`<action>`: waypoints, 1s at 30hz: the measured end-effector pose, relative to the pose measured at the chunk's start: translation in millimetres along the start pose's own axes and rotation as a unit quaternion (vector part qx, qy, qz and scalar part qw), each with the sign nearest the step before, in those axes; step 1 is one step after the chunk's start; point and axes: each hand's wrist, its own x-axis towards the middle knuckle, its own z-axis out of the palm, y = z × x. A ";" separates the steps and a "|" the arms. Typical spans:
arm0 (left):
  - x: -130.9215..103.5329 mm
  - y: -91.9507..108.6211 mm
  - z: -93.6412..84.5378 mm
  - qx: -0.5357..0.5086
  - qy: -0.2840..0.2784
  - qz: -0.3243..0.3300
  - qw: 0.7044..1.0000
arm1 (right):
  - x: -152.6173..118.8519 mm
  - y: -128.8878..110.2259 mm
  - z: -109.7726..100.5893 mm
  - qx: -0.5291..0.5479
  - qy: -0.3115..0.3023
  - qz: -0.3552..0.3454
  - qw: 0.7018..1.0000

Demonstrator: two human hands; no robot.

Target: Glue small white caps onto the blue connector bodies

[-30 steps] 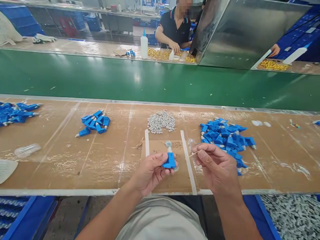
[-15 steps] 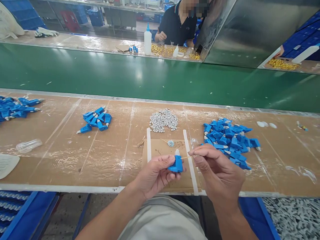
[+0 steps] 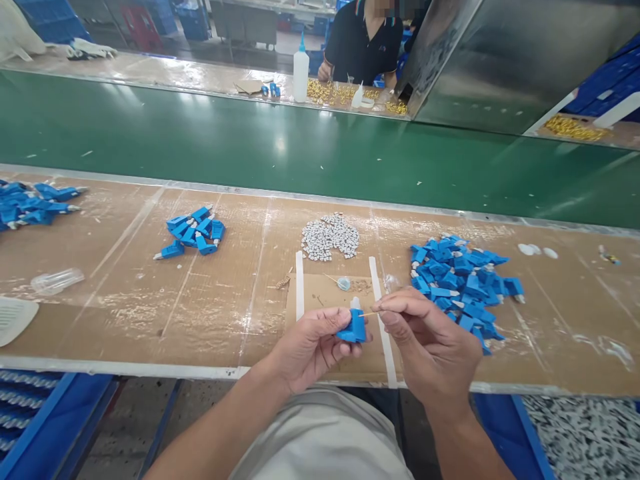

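Between the thumb and fingers of my left hand [image 3: 320, 340] is a blue plastic part [image 3: 354, 328] with a whitish tip pointing up. My right hand [image 3: 433, 343] pinches a thin wooden toothpick [image 3: 369, 314]. Its far end meets the upper face of the blue part. Behind the hands, a small round clear dish [image 3: 343, 284] with another thin stick leaning in it rests on a cardboard sheet [image 3: 313, 293]. Beyond it lies a pile of small grey-white pieces [image 3: 330, 238]. To the right of my right hand is a large heap of blue parts [image 3: 463, 280].
A smaller blue pile [image 3: 195, 231] and another heap [image 3: 33, 203] lie to the left, with a clear plastic cup [image 3: 57, 281] on its side. Across the green belt [image 3: 225, 143], a co-worker [image 3: 363, 43] sits behind a white bottle [image 3: 301, 77]. Blue crates stand below the table edge.
My right hand has moved slightly left, bringing the toothpick's end onto the blue part's face. My left hand stays nearly still. The whole view has shifted slightly.
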 end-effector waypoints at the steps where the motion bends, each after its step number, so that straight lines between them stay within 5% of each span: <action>1: 0.1 -0.1 0.2 -0.001 0.000 -0.002 1.000 | -0.1 0.3 -0.3 -0.013 0.000 -0.013 1.000; 14: 1.1 -3.1 -1.5 -0.017 -0.007 -0.004 1.000 | -0.3 2.3 0.7 -0.064 -0.023 -0.099 0.993; 23: -1.0 3.9 -2.4 -0.007 0.008 -0.004 1.000 | 0.0 -7.1 -5.9 0.069 0.100 -0.010 0.992; 30: -2.3 5.9 -5.2 0.000 0.009 0.018 1.000 | -8.8 1.7 -10.6 0.059 0.109 0.004 0.992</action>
